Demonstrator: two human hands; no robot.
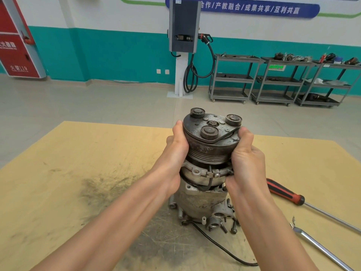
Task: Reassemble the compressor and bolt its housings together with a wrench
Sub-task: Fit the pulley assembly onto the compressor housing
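Note:
The compressor stands upright on a yellow board [78, 173]. Its grey aluminium body [199, 204] is at the bottom and the dark pulley and clutch assembly [212, 133] is on top, tilted slightly toward me. My left hand [175, 145] grips the pulley's left side. My right hand [244, 157] grips its right side, with fingers curled under the front housing [203, 174]. Several loose bolts [228, 225] lie at the base of the body. A black cable [224, 249] trails from the base toward me.
A red-handled screwdriver [283, 191] lies to the right of the compressor. A metal wrench [320, 247] lies nearer the lower right. A dirty smear marks the board on the left. Beyond the board are a charging post [184, 45] and grey shelf carts [277, 81].

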